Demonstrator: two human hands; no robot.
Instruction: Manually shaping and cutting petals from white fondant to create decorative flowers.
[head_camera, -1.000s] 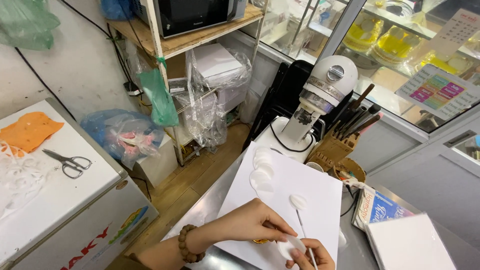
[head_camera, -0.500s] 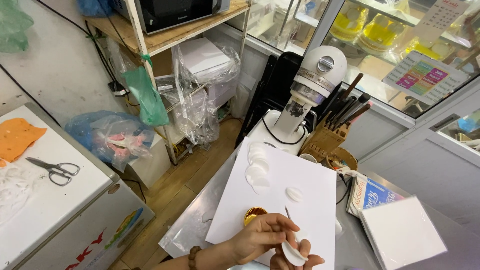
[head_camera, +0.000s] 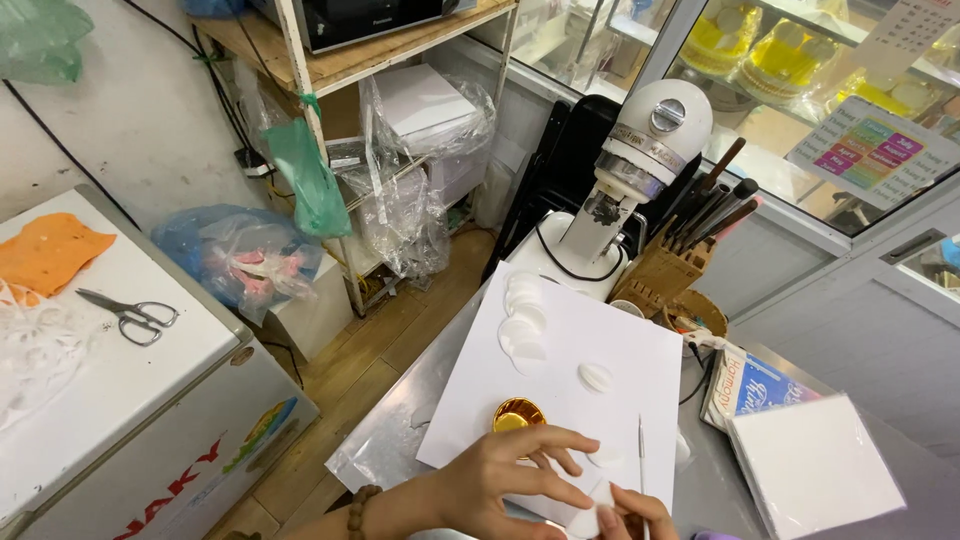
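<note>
My left hand (head_camera: 512, 480) lies at the bottom edge over a white sheet of paper (head_camera: 570, 380), its fingers spread and resting on a small white petal-shaped piece (head_camera: 592, 515). My right hand (head_camera: 630, 512) is only partly in view just to the right and pinches the same piece from below. A thin white stick tool (head_camera: 641, 455) lies on the paper by my right fingers. A small gold cup (head_camera: 518, 415) sits above my left hand. More white round pieces (head_camera: 522, 330) lie at the paper's far left, and one (head_camera: 595, 377) near its middle.
A white stand mixer (head_camera: 625, 185) and a wooden block of tools (head_camera: 672, 270) stand behind the paper. A white pad (head_camera: 815, 465) and a booklet (head_camera: 750, 385) lie to the right. On the left is a white freezer (head_camera: 130, 400) with scissors (head_camera: 130, 315) on top.
The camera view has shifted slightly. My left hand went from a pinch over the gold cup to fingers spread on the white piece; the stick tool now lies on the paper.
</note>
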